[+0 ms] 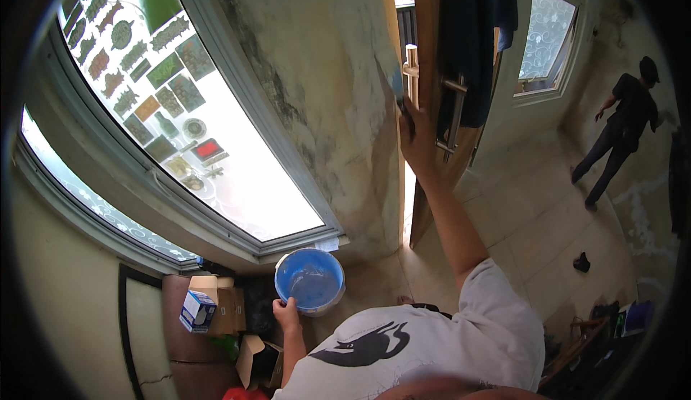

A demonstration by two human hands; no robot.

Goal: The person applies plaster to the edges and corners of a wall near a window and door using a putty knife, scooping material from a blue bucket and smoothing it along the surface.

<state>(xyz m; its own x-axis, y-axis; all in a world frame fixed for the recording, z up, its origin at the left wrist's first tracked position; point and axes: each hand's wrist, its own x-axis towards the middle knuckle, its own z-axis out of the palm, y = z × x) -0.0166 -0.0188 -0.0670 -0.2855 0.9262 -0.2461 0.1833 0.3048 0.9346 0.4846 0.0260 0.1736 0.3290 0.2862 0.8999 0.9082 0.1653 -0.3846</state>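
My left hand (287, 312) grips the near rim of a blue bucket (309, 279), thumb over the edge; a greyish residue coats its inside. My right arm is stretched up and forward. My right hand (417, 135) is at the stained wall's edge beside the door frame, fingers closed around a small flat tool with a dark end (403, 103). Its blade is hard to make out against the wall (345, 112), which has dark streaks and smeared patches.
The wooden door (425, 205) stands ajar, with a metal pull handle (452, 115) and dark clothing (471, 47) hanging there. A bright window (281, 209) is on the left. Cardboard boxes (229, 306) lie below it. Another person (625, 115) stands at the far right.
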